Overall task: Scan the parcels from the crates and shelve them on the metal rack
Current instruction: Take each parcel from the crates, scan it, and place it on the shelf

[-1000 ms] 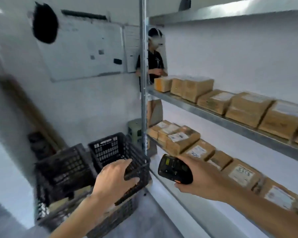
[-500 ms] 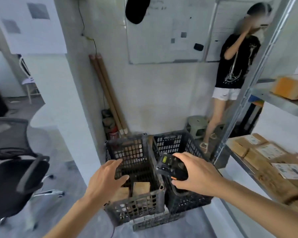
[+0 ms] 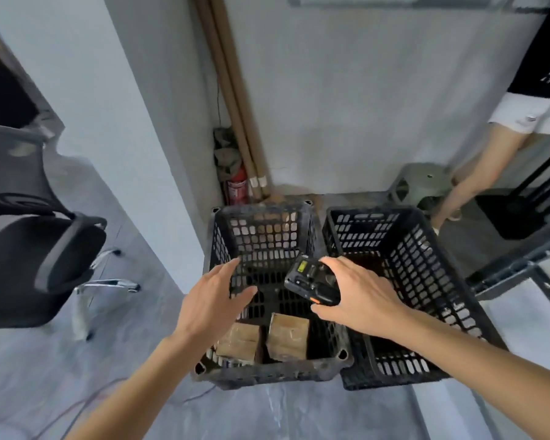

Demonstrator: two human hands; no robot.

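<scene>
Two parcels [image 3: 269, 336] in left crate [image 3: 311, 373]

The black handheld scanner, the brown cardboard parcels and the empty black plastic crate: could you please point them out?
Black handheld scanner [image 3: 310, 282]: head view, on its keypad face.
Brown cardboard parcels [image 3: 288, 336]: head view, top of the right-hand parcel.
Empty black plastic crate [image 3: 426, 274]: head view, inner right wall.

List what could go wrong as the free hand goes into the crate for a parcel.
1. The left hand reaches alone; the parcels sit deep in the left crate, so a one-handed lift may slip.
2. The right hand grips the scanner over the crate and could knock it on the rim.
3. A bystander's leg stands close behind the right crate.
</scene>
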